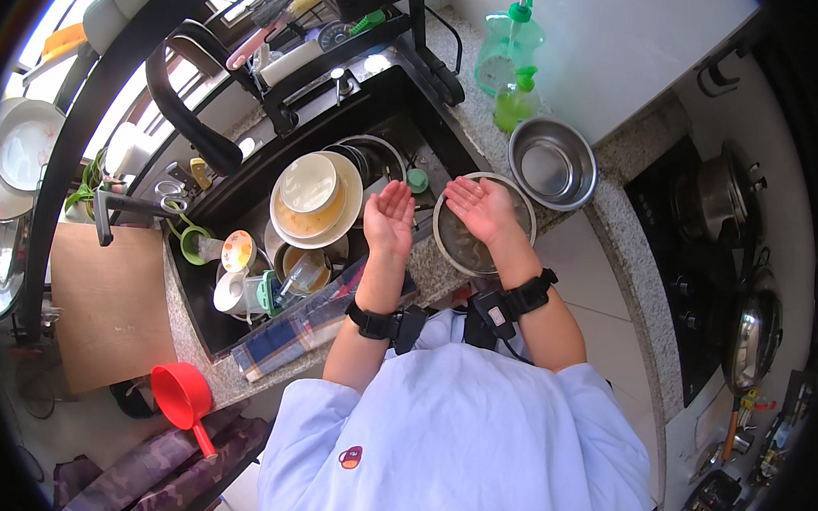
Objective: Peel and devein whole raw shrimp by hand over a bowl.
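Observation:
Both my hands are held palm up, apart from each other and holding nothing. My left hand (390,218) is nearest the sink's front rim, beside a stack of bowls (308,184) in the black sink (192,293). Over a round, pale-rimmed basin (444,247) hovers my right hand (482,207), hiding part of it; the basin holds murky liquid with something in it that I cannot make out. To the right stands a stainless steel bowl (552,162) on the granite counter. A small green round object (418,180) lies in the sink between my hands.
A black faucet (201,123) arches over the sink, under a dish rack (60,168). Green soap dispensers (515,101) stand at the back. A red dipper (181,395) sits at the left counter edge. The cooktop (698,298) at right bears a pot (714,195).

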Action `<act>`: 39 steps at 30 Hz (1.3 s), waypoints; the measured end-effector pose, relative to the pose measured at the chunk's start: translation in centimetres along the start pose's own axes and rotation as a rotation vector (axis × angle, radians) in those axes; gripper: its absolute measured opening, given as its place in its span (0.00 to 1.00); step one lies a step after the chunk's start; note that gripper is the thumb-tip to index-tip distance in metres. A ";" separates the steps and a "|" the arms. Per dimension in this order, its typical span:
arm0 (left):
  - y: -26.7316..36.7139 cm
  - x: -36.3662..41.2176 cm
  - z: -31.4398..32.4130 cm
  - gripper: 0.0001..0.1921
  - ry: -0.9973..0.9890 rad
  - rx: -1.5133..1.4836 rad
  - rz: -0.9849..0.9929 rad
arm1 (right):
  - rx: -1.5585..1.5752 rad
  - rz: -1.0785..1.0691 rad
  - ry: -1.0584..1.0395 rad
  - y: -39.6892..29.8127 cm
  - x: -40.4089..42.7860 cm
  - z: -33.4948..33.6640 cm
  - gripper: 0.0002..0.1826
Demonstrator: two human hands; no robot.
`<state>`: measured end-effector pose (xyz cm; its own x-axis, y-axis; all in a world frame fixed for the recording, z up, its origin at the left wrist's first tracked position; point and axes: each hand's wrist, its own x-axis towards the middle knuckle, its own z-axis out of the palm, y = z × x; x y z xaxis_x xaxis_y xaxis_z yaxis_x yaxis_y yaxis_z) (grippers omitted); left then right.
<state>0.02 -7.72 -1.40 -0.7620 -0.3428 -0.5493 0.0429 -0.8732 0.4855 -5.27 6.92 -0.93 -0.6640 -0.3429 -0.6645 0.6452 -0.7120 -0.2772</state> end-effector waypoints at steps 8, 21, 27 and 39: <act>-1.0 0.2 0.3 0.21 -0.019 0.004 -0.047 | -0.039 0.014 0.078 0.2 0.4 -2.7 0.21; -1.1 0.0 0.1 0.21 -0.011 0.004 -0.048 | -0.071 0.000 0.134 1.0 1.7 -4.1 0.21; -1.1 0.1 0.0 0.21 0.001 0.003 -0.048 | -0.012 -0.040 0.164 1.2 3.0 -5.3 0.16; -0.8 0.2 -0.6 0.21 0.026 -0.012 -0.059 | 0.082 -0.017 0.053 0.8 2.0 -5.6 0.14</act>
<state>0.20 -7.30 -2.31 -0.7467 -0.2997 -0.5938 0.0068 -0.8962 0.4437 -4.01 9.10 -6.37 -0.6523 -0.2988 -0.6966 0.5993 -0.7660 -0.2326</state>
